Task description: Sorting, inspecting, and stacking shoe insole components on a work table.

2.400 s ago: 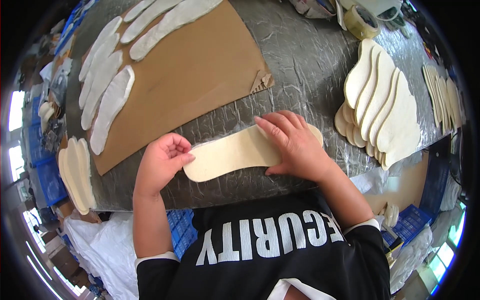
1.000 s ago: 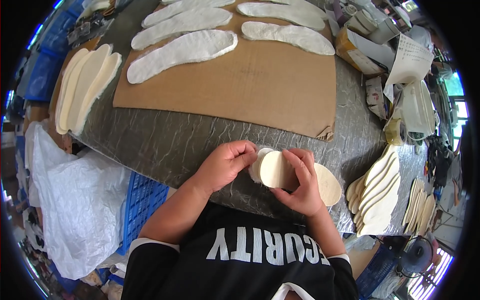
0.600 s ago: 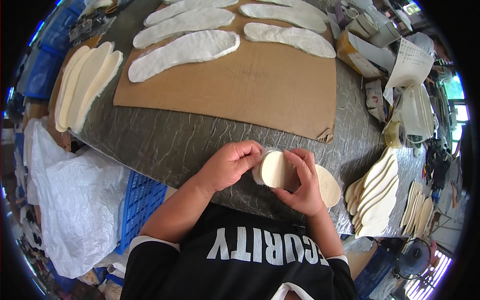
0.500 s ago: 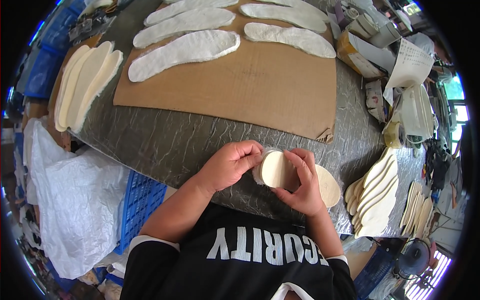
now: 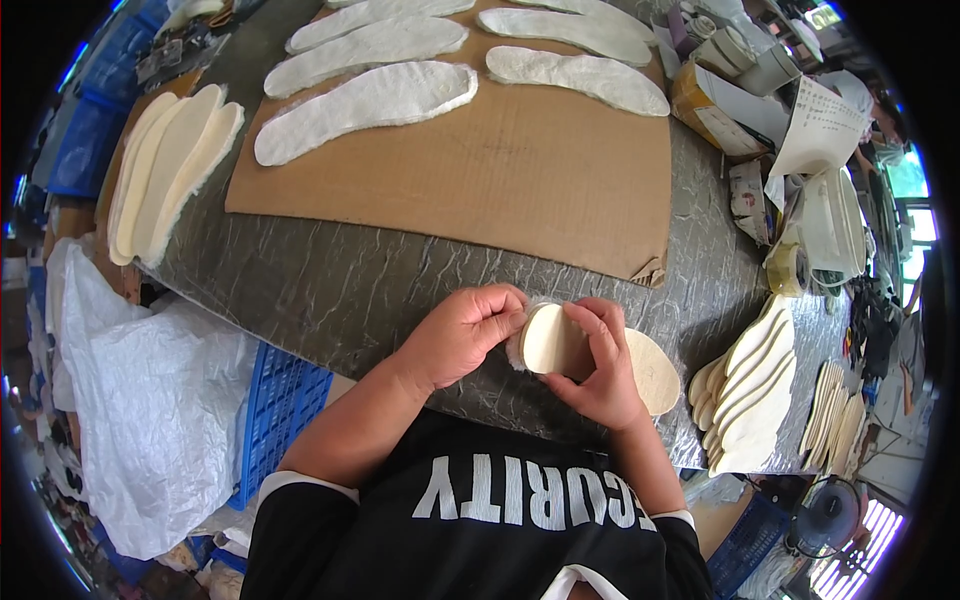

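In the head view, both hands pinch one cream, sole-shaped insole piece with a fuzzy white edge point(image 5: 560, 345), held just above the near edge of the grey crinkled desk point(image 5: 330, 290). The left hand point(image 5: 462, 335) clamps its end at 9 o'clock, fingertips curled over the fuzzy rim. The right hand point(image 5: 603, 365) grips it from 3 o'clock, thumb pressed on the smooth cream face; the piece's far end sticks out past that hand toward 4 o'clock.

At 12 o'clock of the hands lies a flat brown cardboard sheet point(image 5: 520, 170) carrying several white fleecy insoles point(image 5: 365, 105) laid side by side. At 10 o'clock, on the desk's edge, sits a fanned stack of cream insoles point(image 5: 170, 165). At 3 to 4 o'clock lies another fanned stack of cream sole blanks point(image 5: 750, 390). At 8 o'clock, below the desk, is a white plastic sack point(image 5: 150, 410) beside a blue plastic crate point(image 5: 280, 400).
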The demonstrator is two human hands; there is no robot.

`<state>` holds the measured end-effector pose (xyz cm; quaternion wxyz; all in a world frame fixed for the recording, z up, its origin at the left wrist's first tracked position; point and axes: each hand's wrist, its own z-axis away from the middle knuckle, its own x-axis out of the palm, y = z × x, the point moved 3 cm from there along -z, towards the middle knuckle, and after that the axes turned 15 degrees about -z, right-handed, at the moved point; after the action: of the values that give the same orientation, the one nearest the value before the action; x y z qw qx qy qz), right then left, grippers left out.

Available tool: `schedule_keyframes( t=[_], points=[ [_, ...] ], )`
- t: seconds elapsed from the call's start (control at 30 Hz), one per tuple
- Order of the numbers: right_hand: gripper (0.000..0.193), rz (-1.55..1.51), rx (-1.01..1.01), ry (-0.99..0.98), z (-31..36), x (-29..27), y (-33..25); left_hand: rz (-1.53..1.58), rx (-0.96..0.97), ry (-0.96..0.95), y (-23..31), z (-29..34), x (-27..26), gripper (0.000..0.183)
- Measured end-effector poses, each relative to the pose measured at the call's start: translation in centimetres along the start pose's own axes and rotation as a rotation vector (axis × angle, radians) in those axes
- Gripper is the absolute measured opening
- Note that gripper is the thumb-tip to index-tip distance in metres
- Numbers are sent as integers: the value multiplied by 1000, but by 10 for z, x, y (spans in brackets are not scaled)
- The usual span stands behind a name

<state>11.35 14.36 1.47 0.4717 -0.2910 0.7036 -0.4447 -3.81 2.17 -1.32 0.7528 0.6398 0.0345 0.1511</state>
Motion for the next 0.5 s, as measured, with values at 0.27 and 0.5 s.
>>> schedule_keyframes(
  t=[0.27, 0.5],
  points=[
    [79, -32, -79, 23, 5, -3, 5, 127, -1, -17, -5, 0, 1, 18],
    [76, -46, -97, 49, 6, -6, 0, 229, -52, -20, -7, 1, 2, 15]
  ],
)
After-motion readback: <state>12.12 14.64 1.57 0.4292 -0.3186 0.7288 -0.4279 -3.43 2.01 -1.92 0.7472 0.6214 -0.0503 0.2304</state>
